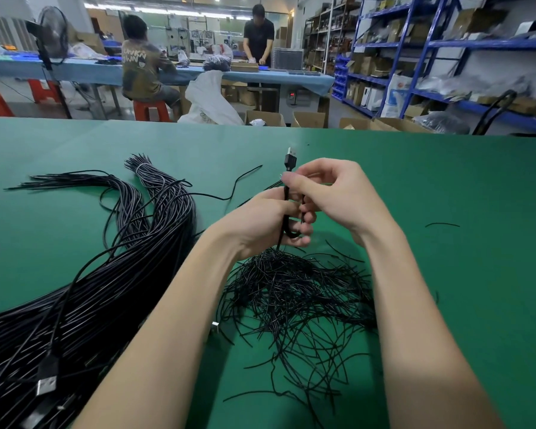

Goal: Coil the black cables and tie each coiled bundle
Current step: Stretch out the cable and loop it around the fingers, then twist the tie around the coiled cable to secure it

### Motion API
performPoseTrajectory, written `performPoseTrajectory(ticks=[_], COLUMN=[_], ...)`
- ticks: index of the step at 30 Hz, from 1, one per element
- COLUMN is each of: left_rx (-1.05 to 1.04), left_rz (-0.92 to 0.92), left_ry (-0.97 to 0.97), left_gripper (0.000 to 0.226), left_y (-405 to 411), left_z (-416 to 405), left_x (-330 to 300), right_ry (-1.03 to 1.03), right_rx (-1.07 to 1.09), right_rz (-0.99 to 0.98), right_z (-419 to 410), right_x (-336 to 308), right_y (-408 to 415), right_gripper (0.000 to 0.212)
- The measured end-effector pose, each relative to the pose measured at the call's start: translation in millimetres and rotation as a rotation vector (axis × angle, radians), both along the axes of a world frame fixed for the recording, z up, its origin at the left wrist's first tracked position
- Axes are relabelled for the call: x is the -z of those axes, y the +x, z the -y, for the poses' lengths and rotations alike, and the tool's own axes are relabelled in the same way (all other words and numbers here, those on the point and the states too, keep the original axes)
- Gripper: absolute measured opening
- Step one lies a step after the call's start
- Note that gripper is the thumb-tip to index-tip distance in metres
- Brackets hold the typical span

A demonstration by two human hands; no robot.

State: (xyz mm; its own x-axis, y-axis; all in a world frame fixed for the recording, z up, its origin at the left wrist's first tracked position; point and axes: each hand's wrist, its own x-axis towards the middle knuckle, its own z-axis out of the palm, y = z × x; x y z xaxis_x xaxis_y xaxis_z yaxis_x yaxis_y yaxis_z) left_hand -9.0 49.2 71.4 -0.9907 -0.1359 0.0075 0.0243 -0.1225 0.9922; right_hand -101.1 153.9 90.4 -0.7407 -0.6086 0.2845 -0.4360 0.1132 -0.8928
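A black cable [287, 209] is being held upright above the middle of the green worktop [446, 274], its USB plug [291, 157] pointing up and away. The left hand [270, 224] is gripping the lower stretch, its fingers curled round a small loop of cable that is showing at the bottom of the fist. The right hand [331, 193] is pinching the cable just under the plug, thumb and forefinger closed on it. Directly below both hands, a loose heap of thin black ties [297, 298] is lying on the worktop. To the left, a thick bundle of black cables [99, 289] is stretching from the near edge toward the far side, one end bound with a pale band [141, 167]; a USB plug [47, 380] is resting on top near the bottom left corner. Beyond the worktop, a seated person [143, 66] is wearing a shirt whose back is reading "UNKNOWN" over two lines, another person [258, 35] is standing at a blue table [291, 77], and blue shelves [446, 44] are lining the right wall.
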Motion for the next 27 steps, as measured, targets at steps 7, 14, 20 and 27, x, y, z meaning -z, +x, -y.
performPoseTrajectory(ticks=[7,14,20,27], left_rx=[0.014,-0.279,-0.529,-0.454], left_rz=[0.131,0.224,0.243,0.228], left_ry=[0.071,0.179,0.106,0.197], left_gripper=[0.031,0.027,0.017,0.025], left_y=[-5.7,-8.0,-11.3,-13.6], left_z=[-6.5,11.2,17.0,22.6], left_x=[-3.8,8.4,19.5,21.2], right_ry=[-0.048,0.337,0.906,0.728], right_rx=[0.231,0.099,-0.233,-0.132], right_rz=[0.024,0.054,-0.081,-0.121], right_z=[13.8,-2.4,-0.7,-11.3], right_x=[9.7,18.8,33.5,22.4], right_y=[1.5,-13.9,-5.0,-14.4], right_gripper=[0.02,0.017,0.01,0.009])
